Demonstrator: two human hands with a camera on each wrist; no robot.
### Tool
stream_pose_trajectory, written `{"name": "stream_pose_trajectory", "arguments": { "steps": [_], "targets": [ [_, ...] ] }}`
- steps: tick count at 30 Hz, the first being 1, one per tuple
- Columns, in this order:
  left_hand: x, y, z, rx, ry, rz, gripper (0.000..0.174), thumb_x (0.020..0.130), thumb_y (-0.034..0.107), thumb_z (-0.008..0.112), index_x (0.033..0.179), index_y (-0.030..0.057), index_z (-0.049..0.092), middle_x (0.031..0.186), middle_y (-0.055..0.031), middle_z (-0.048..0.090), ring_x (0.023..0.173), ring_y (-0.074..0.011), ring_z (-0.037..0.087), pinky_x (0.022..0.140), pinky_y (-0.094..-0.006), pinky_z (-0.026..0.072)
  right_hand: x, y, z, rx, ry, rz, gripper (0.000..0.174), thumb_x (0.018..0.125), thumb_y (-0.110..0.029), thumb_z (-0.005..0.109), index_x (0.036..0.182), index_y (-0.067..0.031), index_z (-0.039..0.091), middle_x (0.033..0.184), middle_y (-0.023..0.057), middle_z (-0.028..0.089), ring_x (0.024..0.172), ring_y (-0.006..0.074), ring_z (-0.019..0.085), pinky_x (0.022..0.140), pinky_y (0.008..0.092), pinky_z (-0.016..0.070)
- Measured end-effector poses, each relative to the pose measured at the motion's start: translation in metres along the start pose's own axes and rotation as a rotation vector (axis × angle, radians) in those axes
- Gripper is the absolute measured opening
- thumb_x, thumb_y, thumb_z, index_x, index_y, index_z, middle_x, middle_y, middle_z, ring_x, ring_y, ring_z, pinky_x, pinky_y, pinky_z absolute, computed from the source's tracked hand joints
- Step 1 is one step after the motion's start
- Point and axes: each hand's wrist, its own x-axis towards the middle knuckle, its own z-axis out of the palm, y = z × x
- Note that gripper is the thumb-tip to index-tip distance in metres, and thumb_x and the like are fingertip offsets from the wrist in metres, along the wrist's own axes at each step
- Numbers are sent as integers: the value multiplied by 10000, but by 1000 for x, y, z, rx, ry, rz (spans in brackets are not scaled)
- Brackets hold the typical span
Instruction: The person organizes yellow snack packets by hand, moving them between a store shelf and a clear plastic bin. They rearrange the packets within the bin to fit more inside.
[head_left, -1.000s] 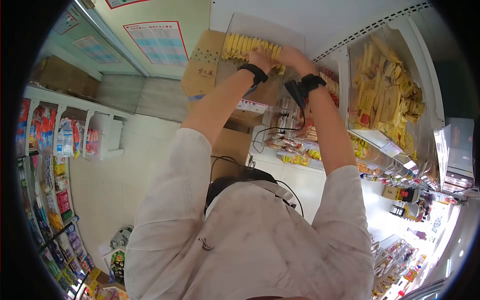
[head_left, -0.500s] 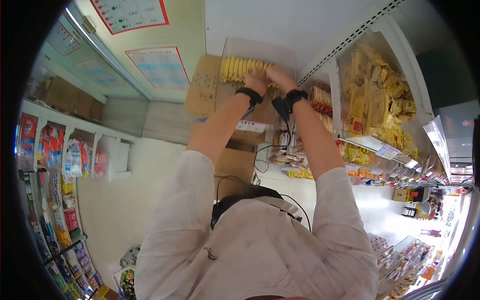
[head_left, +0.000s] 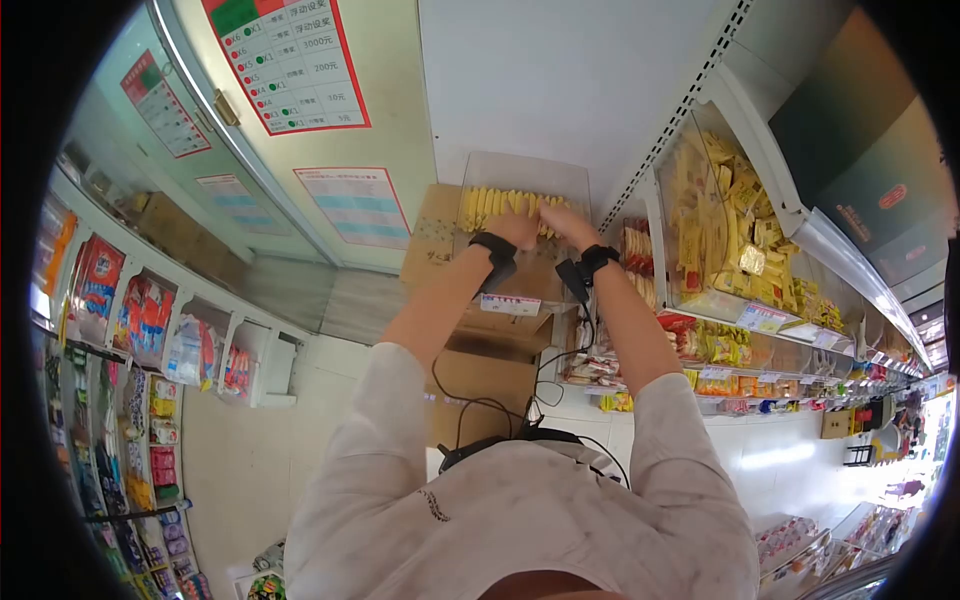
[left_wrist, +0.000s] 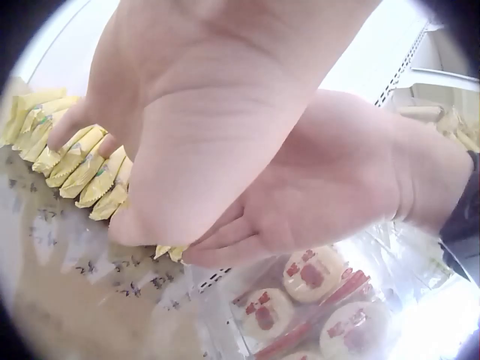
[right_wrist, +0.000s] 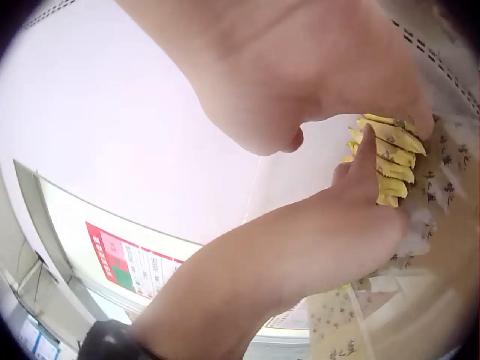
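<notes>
Yellow wrapped packets (head_left: 490, 205) stand in a tight row inside a clear bin (head_left: 540, 170). My left hand (head_left: 517, 230) lies over the row, right of its middle; its index finger stretches onto the packets (right_wrist: 391, 154) in the right wrist view. In the left wrist view the left palm (left_wrist: 202, 150) covers part of the row (left_wrist: 75, 165). Close on its right, my right hand (head_left: 568, 225) reaches to the row's right end with fairly straight fingers (left_wrist: 232, 236). The right fingertips are partly hidden, and no lifted packet shows.
A printed cardboard box (head_left: 428, 240) stands left of the bin, with another carton (head_left: 480, 385) lower down. Clear shelf bins of yellow snacks (head_left: 735, 240) line the right side. Black cables (head_left: 500, 405) hang below the arms, and a stocked shelf (head_left: 150, 320) runs along the left.
The head view has tilted upward, so the bin and both hands appear lower in it. Both hands remain at the packet row, close together.
</notes>
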Motion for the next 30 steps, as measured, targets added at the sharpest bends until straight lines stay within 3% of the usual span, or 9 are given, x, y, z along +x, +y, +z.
{"name": "stream_pose_trajectory", "arguments": {
  "steps": [1, 4, 8, 11, 14, 17, 23, 26, 30],
  "targets": [
    [-14, 6, -3, 48, 33, -12, 470, 854, 203, 579, 1300, 59, 614, 1517, -190, 416, 1305, -459, 474, 1014, -570, 447, 3, 2, 4, -79, 12, -41, 794, 1014, -616, 277, 1532, -16, 326, 1585, 201, 327, 1461, 364, 306, 1097, 539, 380],
    [-53, 12, -28, -108, -273, 121, 402, 876, 249, 574, 1200, 27, 660, 1344, -231, 576, 1204, -436, 567, 970, -530, 478, 31, 1, 7, -352, -38, -143, 792, 1013, -604, 270, 1489, 16, 397, 1543, 206, 399, 1418, 373, 383, 1096, 485, 400],
    [-138, 37, -24, -102, 96, 53, 585, 899, 447, 622, 1298, 23, 565, 1249, -226, 595, 1162, -468, 531, 969, -571, 436, 3, -28, 15, -246, -588, 99, 779, 999, -594, 283, 1439, 23, 461, 1486, 219, 459, 1314, 365, 505, 1045, 449, 454],
    [-168, 29, 15, 28, 511, 160, 552, 887, 419, 649, 1289, 48, 573, 1239, -218, 598, 1164, -454, 535, 1002, -566, 418, 22, -5, 46, -240, -191, 30, 559, 949, -454, 416, 1213, -13, 636, 1260, 171, 625, 1030, 293, 631, 904, 415, 519],
    [-188, 34, 21, -117, 188, -10, 576, 866, 396, 681, 1322, 65, 561, 1255, -219, 587, 1201, -448, 523, 1032, -574, 400, 10, -17, 53, -483, -213, -76, 530, 932, -433, 472, 1192, 0, 635, 1233, 186, 635, 1030, 286, 631, 895, 387, 515],
    [-201, 30, 47, -64, 475, 62, 619, 837, 373, 713, 1357, 82, 544, 1289, -211, 560, 1246, -443, 495, 1055, -579, 379, 12, -44, 60, -634, -529, -63, 536, 903, -401, 506, 1212, 13, 645, 1194, 198, 667, 1039, 314, 636, 882, 413, 496],
    [-201, 22, 70, -95, 510, 122, 763, 757, 334, 780, 1416, 90, 485, 1326, -212, 504, 1277, -457, 449, 1075, -603, 352, 14, -18, 93, -499, -173, -451, 395, 851, -326, 520, 919, 21, 697, 825, 130, 680, 708, 278, 603, 648, 434, 450],
    [-203, 22, 69, -178, 493, 101, 743, 714, 305, 786, 1374, 81, 529, 1315, -212, 533, 1282, -436, 450, 1100, -621, 298, 11, -23, 70, -579, -508, -164, 399, 839, -324, 536, 922, 38, 683, 821, 133, 676, 714, 271, 605, 647, 423, 454],
    [-203, 27, 65, -150, 467, 85, 794, 725, 316, 793, 1418, 90, 478, 1319, -211, 504, 1274, -461, 445, 1066, -645, 338, 22, 4, 33, -747, -291, -67, 432, 865, -345, 529, 978, 49, 664, 886, 149, 676, 788, 268, 610, 713, 409, 466]
  ]
}}
